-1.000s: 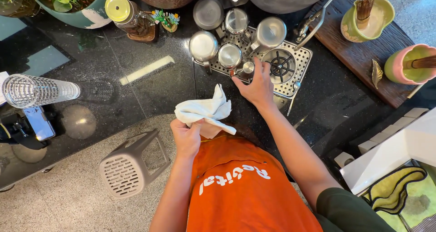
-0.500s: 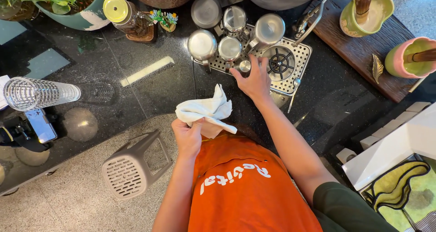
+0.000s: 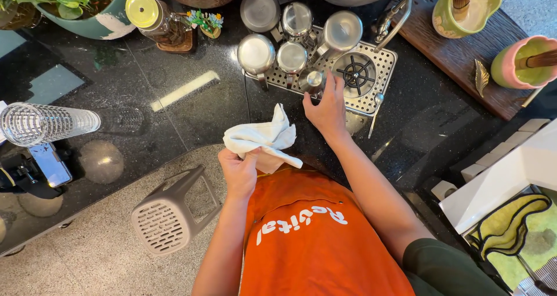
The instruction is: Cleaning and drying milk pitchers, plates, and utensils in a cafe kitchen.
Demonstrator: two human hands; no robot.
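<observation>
A phone (image 3: 49, 164) is lying at the left edge of the bench (image 3: 174, 128), its flat rectangular screen facing up and showing pale blue-grey with a glare across it. It is sitting in a black holder, just below a clear ribbed glass (image 3: 46, 122) lying on its side. White lettering is showing on the orange apron (image 3: 313, 244) at the bottom middle, running slantwise across the chest; the letters are reading upside down from this view. A jar (image 3: 152, 19) with a round yellow-green lid is standing at the top left beside a plant pot; whether it is carrying a label cannot be told. No signs or other packages are showing.
</observation>
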